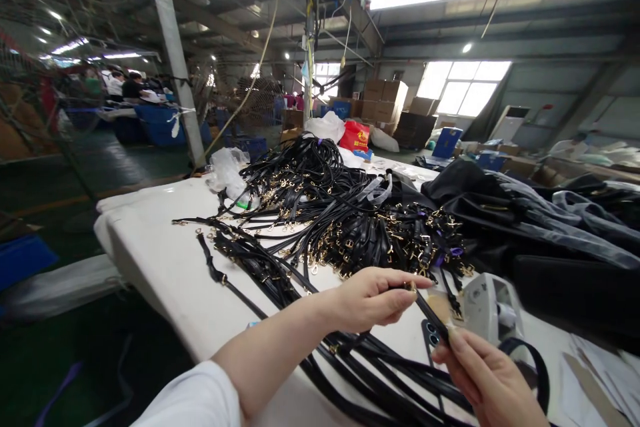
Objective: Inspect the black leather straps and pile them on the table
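Note:
My left hand [377, 297] is closed, thumb and fingers pinching the gold metal end of a black strap [431, 312]. Lower right, my right hand [483, 370] is closed on the same strap between thumb and fingers, so a short length runs taut between the two hands. Beneath them, several black straps [360, 373] lie along the white table [165, 260]. Beyond my hands spreads a large heap of black straps with gold clasps [320, 200]. A phone [431, 333], partly covered, lies under the held strap.
Right of my hands stands a white tape-dispenser-like device [493, 307]. Black bags [500, 207] with clear plastic wrapping are piled at the right. Clear plastic bags [227, 170] and a red bag [355, 136] lie behind the heap. A metal post [173, 47] rises beyond the table's far left corner.

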`<state>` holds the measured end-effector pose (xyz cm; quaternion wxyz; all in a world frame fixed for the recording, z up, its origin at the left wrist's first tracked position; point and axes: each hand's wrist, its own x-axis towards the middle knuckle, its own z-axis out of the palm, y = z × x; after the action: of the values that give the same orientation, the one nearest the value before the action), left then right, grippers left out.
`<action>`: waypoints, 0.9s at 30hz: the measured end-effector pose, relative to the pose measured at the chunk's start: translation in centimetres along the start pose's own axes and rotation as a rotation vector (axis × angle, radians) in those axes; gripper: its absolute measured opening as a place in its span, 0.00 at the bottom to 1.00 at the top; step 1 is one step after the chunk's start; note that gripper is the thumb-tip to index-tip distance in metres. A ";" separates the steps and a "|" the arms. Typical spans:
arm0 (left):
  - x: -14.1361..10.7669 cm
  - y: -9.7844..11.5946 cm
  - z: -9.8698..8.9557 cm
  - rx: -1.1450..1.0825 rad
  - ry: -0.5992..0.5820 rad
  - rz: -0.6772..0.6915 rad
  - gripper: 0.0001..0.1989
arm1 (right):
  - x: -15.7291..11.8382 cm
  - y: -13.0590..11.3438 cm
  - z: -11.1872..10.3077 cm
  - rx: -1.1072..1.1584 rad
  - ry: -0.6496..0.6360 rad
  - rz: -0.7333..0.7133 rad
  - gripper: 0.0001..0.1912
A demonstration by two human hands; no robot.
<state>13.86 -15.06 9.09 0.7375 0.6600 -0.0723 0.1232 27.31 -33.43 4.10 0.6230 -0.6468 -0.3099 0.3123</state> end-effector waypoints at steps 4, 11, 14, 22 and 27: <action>-0.1 0.2 0.5 -0.078 -0.034 -0.043 0.35 | -0.3 -1.0 1.3 0.099 -0.074 0.005 0.26; -0.3 1.0 -0.7 0.105 -0.021 -0.079 0.30 | -0.2 -1.8 2.0 0.171 -0.176 -0.100 0.26; -0.2 -0.1 0.2 0.288 0.019 -0.019 0.26 | -0.4 -1.8 2.6 0.135 -0.166 -0.122 0.27; -0.1 -0.8 1.8 0.313 0.175 0.015 0.19 | -0.4 -2.4 1.8 -0.175 -0.085 -0.253 0.24; -0.6 0.6 0.8 0.302 0.143 0.020 0.16 | -0.2 -2.7 0.9 -0.301 -0.002 -0.351 0.22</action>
<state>13.12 -15.81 9.60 0.6319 0.7522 -0.0068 0.1870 26.45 -32.92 6.75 0.5640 -0.6682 -0.4614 0.1502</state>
